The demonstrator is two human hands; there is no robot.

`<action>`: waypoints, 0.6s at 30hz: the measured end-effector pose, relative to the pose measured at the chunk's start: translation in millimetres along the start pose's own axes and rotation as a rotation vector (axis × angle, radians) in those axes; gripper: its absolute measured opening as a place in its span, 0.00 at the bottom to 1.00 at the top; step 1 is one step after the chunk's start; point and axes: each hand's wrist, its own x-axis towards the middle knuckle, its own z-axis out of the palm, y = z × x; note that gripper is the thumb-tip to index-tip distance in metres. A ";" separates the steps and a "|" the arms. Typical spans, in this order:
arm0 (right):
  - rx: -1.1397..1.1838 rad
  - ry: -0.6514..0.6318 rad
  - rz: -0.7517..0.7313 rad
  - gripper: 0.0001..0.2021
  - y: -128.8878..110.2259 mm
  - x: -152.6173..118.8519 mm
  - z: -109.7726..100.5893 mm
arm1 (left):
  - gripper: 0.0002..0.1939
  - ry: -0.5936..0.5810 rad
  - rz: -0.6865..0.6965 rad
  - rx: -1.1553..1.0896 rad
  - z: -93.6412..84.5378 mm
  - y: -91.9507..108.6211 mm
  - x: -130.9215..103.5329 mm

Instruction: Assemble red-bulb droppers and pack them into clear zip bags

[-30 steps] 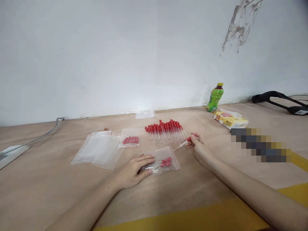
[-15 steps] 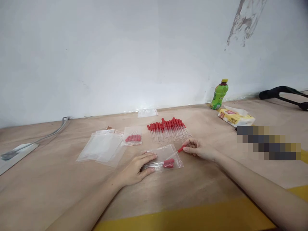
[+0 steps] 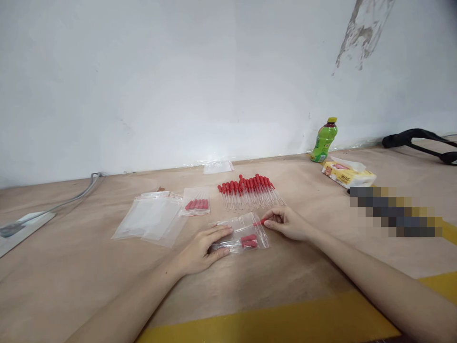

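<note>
A clear zip-lock bag lies flat on the table with a few red-bulbed droppers inside, bulbs toward its right end. My left hand holds the bag's left end, fingers over the top and thumb along the near edge. At the bag's right end, my right hand pinches the red bulb of another dropper; the front of that dropper lies within the bag's mouth. Behind the bag, several more droppers lie in a row, red bulbs away from me and clear tubes toward me.
A filled bag of droppers lies left of the row, beside a stack of flat clear bags. At the back right are a green bottle, a tissue pack and a black frame. A grey cable runs at left.
My right hand has moved left with the dropper, bringing it from outside the bag's right end into its mouth. My left hand has stayed on the bag.
</note>
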 end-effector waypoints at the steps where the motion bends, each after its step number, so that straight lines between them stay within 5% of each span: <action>1: 0.028 -0.010 -0.023 0.12 -1.0 -0.1 -2.0 | 0.23 0.002 0.001 -0.002 0.2 -0.1 -0.1; 7: 0.044 0.000 -0.266 0.09 -12.1 1.3 7.8 | 0.23 0.004 0.025 -0.001 0.6 1.3 1.1; 14: 0.186 0.038 0.132 0.11 -11.0 4.2 22.6 | 0.23 0.001 0.015 -0.006 -0.8 3.5 1.4; 18: 0.122 0.047 0.098 0.07 -6.1 3.8 21.5 | 0.24 0.006 0.009 -0.002 0.5 3.0 0.4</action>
